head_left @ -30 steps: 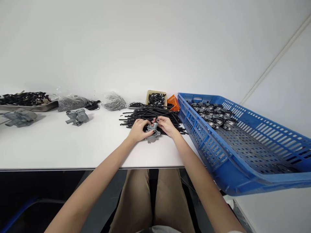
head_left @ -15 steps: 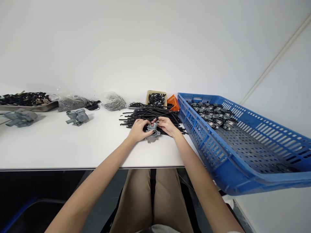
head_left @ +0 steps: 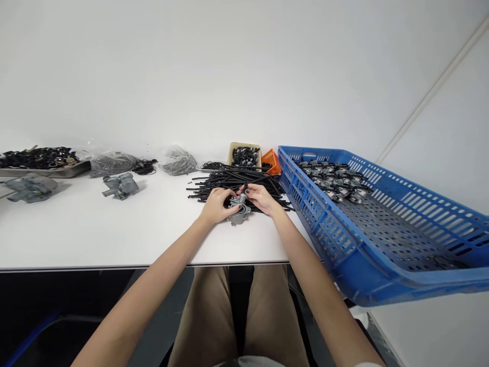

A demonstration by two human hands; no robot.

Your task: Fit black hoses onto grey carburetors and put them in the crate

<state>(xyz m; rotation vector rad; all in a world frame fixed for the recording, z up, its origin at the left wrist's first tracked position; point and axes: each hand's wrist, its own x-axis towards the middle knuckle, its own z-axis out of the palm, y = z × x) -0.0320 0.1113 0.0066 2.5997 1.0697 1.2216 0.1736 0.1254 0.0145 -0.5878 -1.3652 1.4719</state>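
My left hand is closed around a small grey metal carburettor that rests on the white table. My right hand pinches at the top of the same part with thumb and fingertips; a short black piece seems to be between them, too small to name. Both hands lie just in front of a pile of black rubber tubes.
A large blue slatted crate at the right holds several finished grey parts. Behind the tubes stand a beige box of black clips and an orange bin. Further left lie bags of small parts, two grey castings and a metal tray.
The hands stay on the grey part with only small finger shifts. The camera has drifted slightly.
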